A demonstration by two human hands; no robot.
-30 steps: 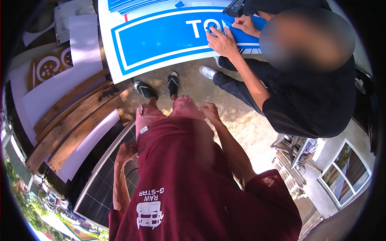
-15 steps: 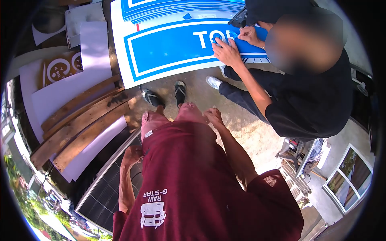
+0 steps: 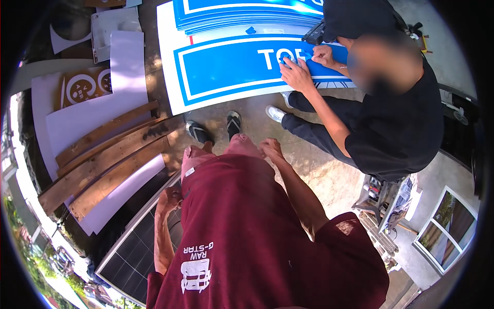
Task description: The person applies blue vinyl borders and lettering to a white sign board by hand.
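Note:
My left hand [image 3: 170,199] hangs beside my left hip with its fingers curled in, partly turned away, so its contents are hidden. Near my right knee is my right hand [image 3: 271,148], fingers bent together, with nothing visible in it. A maroon shirt [image 3: 242,216] covers my body between both hands. Ahead of me, a blue and white sign [image 3: 221,72] with white letters lies on a work surface. Another person's hands [image 3: 298,74] work at the letters, one flat on the sign, the other pinching blue film.
Stacked blue signs [image 3: 247,20] lie beyond the sign. Wooden planks [image 3: 113,154] and white sheets [image 3: 128,67] are on the left, above a solar panel [image 3: 134,257]. A co-worker in black [image 3: 396,123] sits at right, near a cluttered rack [image 3: 381,206] and a window [image 3: 447,226].
The view has shifted slightly, so the sign and planks appear a little farther right. The co-worker's hands remain at the letters. My hands stay almost in place.

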